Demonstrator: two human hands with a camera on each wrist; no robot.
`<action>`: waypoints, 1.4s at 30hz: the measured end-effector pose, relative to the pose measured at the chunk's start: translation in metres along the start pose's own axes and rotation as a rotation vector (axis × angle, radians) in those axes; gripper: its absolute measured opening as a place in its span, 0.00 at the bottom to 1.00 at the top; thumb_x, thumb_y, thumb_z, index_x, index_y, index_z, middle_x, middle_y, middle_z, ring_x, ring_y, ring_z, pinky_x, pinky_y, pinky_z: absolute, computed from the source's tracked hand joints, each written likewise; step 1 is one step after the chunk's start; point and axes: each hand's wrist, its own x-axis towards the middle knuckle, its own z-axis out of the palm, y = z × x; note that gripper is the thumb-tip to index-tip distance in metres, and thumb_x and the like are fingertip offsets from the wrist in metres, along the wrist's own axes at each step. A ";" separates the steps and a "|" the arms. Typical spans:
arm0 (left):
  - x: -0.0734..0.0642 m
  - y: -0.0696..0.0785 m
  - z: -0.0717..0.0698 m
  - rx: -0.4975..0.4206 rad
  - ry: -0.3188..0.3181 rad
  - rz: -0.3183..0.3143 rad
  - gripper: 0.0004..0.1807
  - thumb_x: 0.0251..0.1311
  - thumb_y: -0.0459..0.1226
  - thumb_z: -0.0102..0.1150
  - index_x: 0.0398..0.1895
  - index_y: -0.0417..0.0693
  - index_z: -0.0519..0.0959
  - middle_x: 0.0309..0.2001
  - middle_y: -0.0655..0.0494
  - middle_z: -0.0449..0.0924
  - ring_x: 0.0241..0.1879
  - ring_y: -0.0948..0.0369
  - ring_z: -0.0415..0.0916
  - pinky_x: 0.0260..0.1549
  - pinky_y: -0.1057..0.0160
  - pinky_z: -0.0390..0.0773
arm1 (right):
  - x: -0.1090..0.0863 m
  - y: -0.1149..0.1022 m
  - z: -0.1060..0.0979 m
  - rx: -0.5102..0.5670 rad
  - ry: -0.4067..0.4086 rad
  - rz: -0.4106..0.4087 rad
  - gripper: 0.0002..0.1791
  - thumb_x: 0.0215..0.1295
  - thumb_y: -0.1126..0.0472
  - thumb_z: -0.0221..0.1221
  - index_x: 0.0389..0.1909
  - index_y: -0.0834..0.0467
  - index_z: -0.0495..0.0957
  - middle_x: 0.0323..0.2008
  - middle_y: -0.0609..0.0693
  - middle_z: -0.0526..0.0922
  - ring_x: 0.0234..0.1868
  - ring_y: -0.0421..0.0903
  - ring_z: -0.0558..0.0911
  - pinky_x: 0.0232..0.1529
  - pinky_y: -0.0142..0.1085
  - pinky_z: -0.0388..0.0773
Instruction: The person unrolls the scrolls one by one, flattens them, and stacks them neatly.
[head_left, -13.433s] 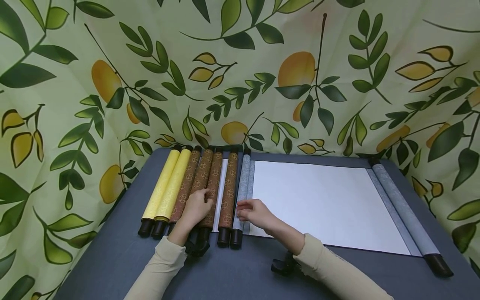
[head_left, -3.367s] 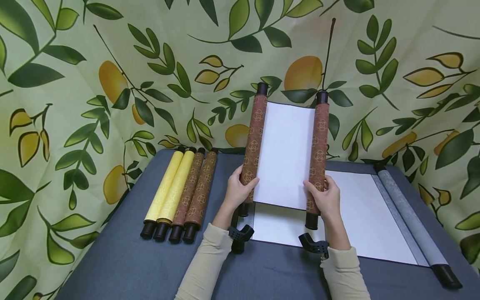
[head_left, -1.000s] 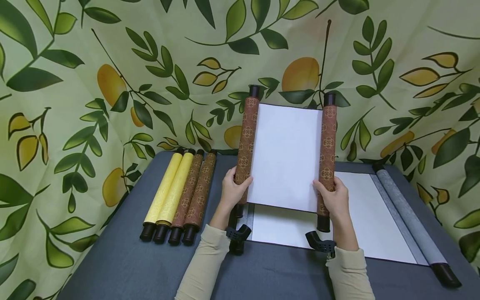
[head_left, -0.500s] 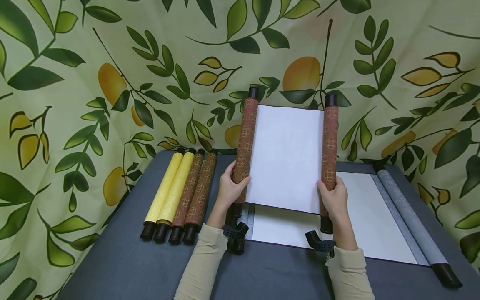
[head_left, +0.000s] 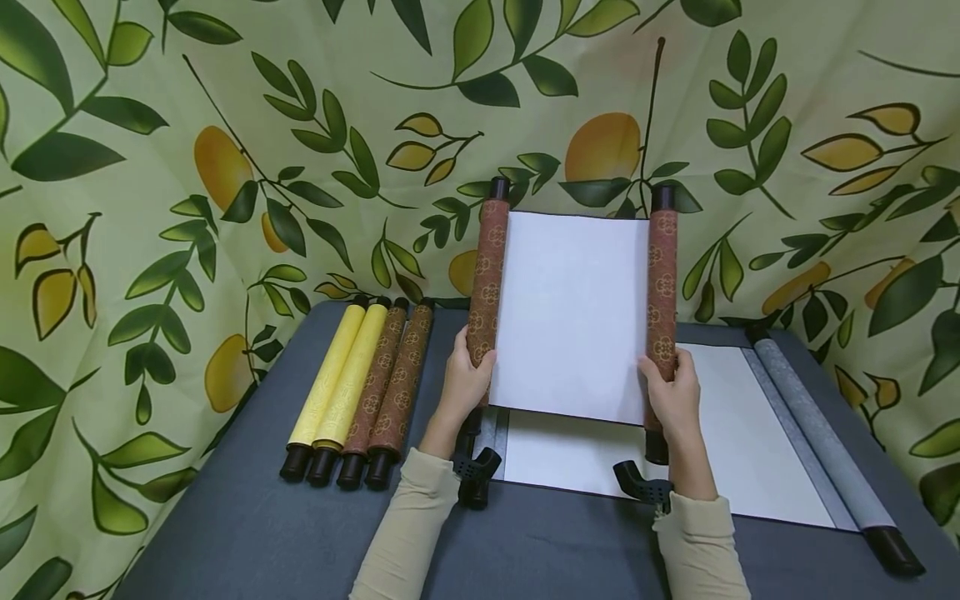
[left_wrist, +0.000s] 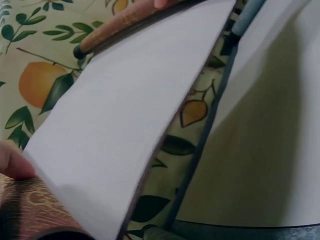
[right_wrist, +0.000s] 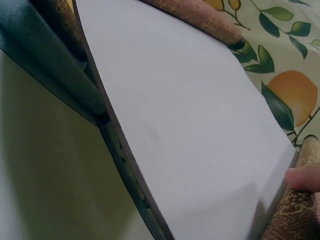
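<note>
I hold a brown patterned scroll upright above the table, partly unrolled, its blank white sheet facing me. My left hand grips the left brown roll near its lower end. My right hand grips the right brown roll. Each wrist view shows mostly the white sheet with a fingertip on a brown roll. Under the held scroll a large grey scroll lies unrolled flat on the table.
Two yellow rolled scrolls and two brown rolled scrolls lie side by side at the left of the dark grey table. The grey scroll's right roll runs along the table's right side. A leaf-and-lemon printed cloth surrounds the table.
Both hands have drawn the two brown rolls further apart over the last second, so more white sheet shows. Earlier the scroll lay rolled among the others on the table.
</note>
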 end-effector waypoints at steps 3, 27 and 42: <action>0.001 -0.002 0.005 0.015 0.063 0.027 0.34 0.60 0.36 0.52 0.70 0.37 0.57 0.49 0.33 0.78 0.35 0.52 0.78 0.29 0.63 0.77 | 0.000 0.000 -0.001 -0.002 -0.012 0.019 0.31 0.71 0.53 0.49 0.69 0.63 0.57 0.60 0.67 0.68 0.54 0.55 0.71 0.44 0.40 0.67; 0.003 -0.005 -0.005 -0.020 0.092 0.058 0.38 0.56 0.36 0.65 0.67 0.37 0.58 0.49 0.32 0.80 0.42 0.43 0.82 0.35 0.57 0.83 | 0.005 0.008 -0.008 -0.029 0.012 0.025 0.41 0.61 0.53 0.63 0.67 0.68 0.55 0.61 0.71 0.71 0.54 0.58 0.75 0.30 0.20 0.64; 0.005 -0.007 -0.015 0.009 0.066 0.071 0.31 0.60 0.37 0.63 0.65 0.39 0.66 0.51 0.36 0.77 0.44 0.44 0.80 0.38 0.55 0.82 | 0.007 0.010 -0.017 -0.028 0.046 -0.017 0.29 0.64 0.57 0.58 0.61 0.68 0.64 0.52 0.69 0.78 0.25 0.20 0.67 0.25 0.18 0.67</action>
